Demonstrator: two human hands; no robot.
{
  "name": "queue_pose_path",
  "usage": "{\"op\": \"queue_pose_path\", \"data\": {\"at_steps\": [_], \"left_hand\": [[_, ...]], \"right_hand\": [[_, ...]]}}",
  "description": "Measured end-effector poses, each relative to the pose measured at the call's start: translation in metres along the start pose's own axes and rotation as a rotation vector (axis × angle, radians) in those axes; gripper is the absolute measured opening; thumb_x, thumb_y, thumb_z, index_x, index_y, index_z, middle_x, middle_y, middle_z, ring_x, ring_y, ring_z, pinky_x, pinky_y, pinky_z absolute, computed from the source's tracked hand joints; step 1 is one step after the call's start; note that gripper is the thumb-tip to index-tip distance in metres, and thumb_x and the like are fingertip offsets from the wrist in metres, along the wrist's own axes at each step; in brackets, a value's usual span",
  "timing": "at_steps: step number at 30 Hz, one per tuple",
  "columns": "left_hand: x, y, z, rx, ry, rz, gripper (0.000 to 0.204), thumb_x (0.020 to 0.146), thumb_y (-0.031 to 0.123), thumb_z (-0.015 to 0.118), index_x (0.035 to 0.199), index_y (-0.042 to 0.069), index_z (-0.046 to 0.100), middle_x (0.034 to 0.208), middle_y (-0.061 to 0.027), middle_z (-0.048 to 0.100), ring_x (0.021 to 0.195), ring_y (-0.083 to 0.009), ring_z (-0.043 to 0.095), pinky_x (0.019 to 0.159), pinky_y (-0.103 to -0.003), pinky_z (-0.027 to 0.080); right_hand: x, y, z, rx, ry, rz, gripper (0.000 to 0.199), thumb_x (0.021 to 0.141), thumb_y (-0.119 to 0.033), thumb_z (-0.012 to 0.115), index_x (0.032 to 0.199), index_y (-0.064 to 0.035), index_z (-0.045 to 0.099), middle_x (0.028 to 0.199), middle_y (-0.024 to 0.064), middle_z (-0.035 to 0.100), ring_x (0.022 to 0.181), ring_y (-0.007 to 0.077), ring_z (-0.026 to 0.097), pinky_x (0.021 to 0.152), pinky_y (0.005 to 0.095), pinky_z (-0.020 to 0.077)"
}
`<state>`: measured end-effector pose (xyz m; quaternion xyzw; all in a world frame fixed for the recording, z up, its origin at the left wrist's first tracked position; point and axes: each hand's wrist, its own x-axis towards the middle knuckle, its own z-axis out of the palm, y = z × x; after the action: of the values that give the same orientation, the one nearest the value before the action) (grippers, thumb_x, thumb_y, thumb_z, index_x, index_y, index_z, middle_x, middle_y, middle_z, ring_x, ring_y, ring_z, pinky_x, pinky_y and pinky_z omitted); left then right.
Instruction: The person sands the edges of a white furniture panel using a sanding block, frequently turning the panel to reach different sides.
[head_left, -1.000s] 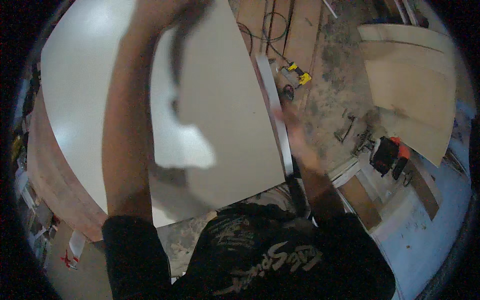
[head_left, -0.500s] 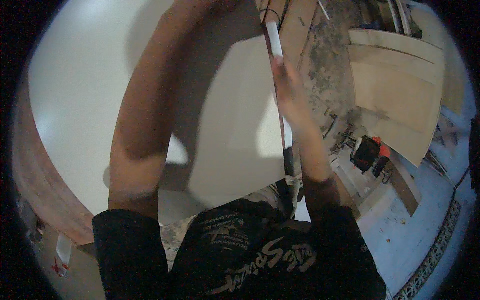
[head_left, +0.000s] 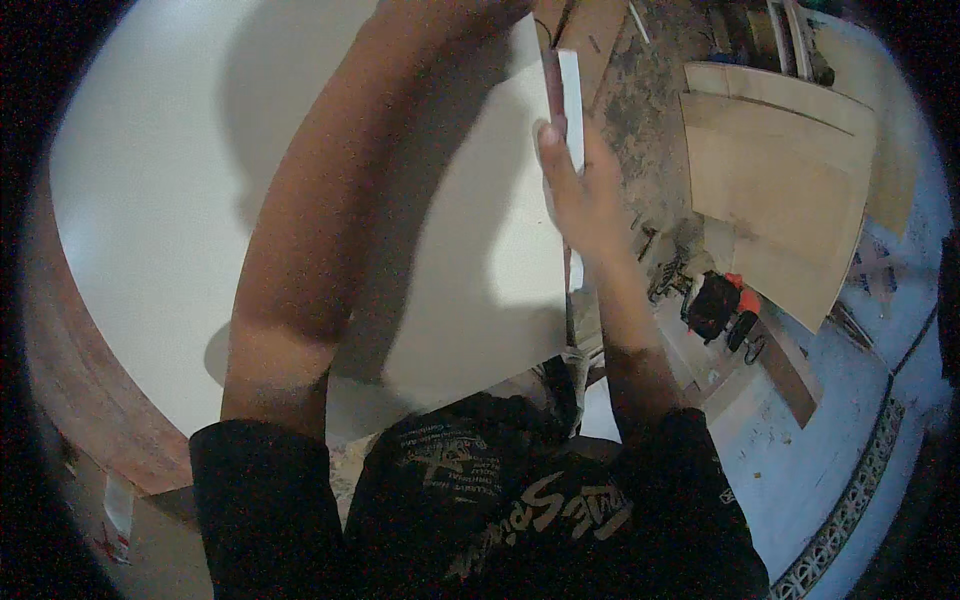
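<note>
The big board (head_left: 200, 200) on the left is white and plain, with grey shadows on it. Its right edge strip (head_left: 571, 90) is white too. Under it, at the near left, is a red-brown wooden board (head_left: 80, 390). The shirt (head_left: 480, 510) near the bottom is black with pale letters. On the right, the stacked boards (head_left: 780, 190) are light tan wood. The tool (head_left: 722, 305) near them is black with orange-red bits. The floor (head_left: 850, 440) on the right is pale blue-grey with dusty spots.
</note>
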<state>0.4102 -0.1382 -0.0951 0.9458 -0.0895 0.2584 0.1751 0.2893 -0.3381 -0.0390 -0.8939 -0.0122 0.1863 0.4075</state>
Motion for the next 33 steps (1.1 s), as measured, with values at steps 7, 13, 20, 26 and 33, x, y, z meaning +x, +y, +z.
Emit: {"op": "queue_pose_path", "data": {"at_steps": [7,13,20,26,33], "left_hand": [[-0.009,-0.004,0.002,0.017,0.041,0.020,0.046,0.094,0.034,0.055,0.128,0.004,0.060,0.140,-0.0149,0.056,0.139,-0.0301,0.043,0.118,-0.054,0.025],[-0.010,0.008,-0.001,0.055,-0.015,-0.044,0.051,0.093,0.034,0.058,0.133,0.002,0.058,0.145,-0.0166,0.052,0.143,-0.0331,0.038,0.119,-0.056,0.021],[0.006,0.013,-0.025,0.126,0.177,0.261,0.032,0.095,0.029,0.062,0.110,0.001,0.064,0.117,-0.0157,0.065,0.112,-0.0310,0.060,0.098,-0.053,0.043],[-0.004,-0.003,-0.029,-0.403,-0.344,0.263,0.048,0.099,0.043,0.053,0.075,0.005,0.069,0.072,-0.0204,0.063,0.074,-0.0415,0.060,0.072,-0.048,0.048],[-0.090,0.090,-0.055,-0.520,-0.486,0.592,0.037,0.086,0.039,0.066,0.091,0.003,0.069,0.097,-0.0175,0.065,0.100,-0.0384,0.060,0.093,-0.051,0.046]], "right_hand": [[-0.139,0.068,-0.019,-0.041,0.010,-0.009,0.040,0.099,-0.029,0.064,0.124,0.0022,0.061,0.089,0.0101,0.065,0.085,0.0176,0.062,0.080,0.0338,0.0505],[-0.016,0.002,0.002,-0.024,-0.005,0.012,0.044,0.103,-0.035,0.058,0.126,0.0024,0.060,0.080,0.0077,0.061,0.080,0.0144,0.058,0.077,0.0333,0.0496],[-0.043,0.017,-0.014,-0.013,0.104,-0.068,0.052,0.102,-0.047,0.054,0.128,-0.0015,0.060,0.098,0.0133,0.064,0.094,0.0203,0.059,0.089,0.0367,0.0470],[-0.157,0.123,-0.019,0.093,0.409,0.250,0.044,0.103,-0.042,0.056,0.122,-0.0035,0.064,0.094,0.0107,0.067,0.087,0.0184,0.061,0.082,0.0350,0.0491],[-0.263,0.218,-0.024,0.553,0.602,0.565,0.055,0.101,-0.051,0.056,0.111,0.0019,0.062,0.080,0.0067,0.064,0.074,0.0231,0.061,0.073,0.0385,0.0486]]}}
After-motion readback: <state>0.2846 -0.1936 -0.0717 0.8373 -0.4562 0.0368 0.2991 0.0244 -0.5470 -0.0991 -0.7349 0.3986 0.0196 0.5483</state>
